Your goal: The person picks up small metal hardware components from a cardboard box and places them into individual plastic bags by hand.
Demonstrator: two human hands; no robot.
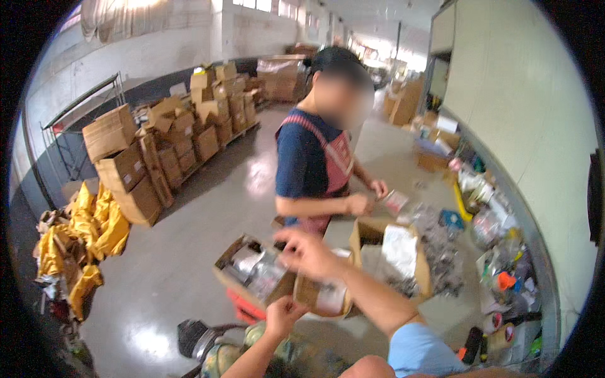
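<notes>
My left hand (285,316) is closed at the near left corner of a small cardboard box (306,295); its fingertips pinch the box edge. A pale flat packet (331,296) lies in that box. Above and beyond it, my right hand (310,253) reaches left with fingers apart, a little smeared by motion, and I see nothing in it. Under and left of it stands an open cardboard carton (228,257) with clear plastic packets (255,268) inside. Whether the right fingers touch the carton's rim cannot be told.
A co-worker (309,157) stands across, holding a small packet (396,201) over the table. A larger open carton (423,277) has white paper on it, beside a heap of small grey pieces (438,242). Tape rolls (501,335) lie right. A red support (244,309) is under the left carton.
</notes>
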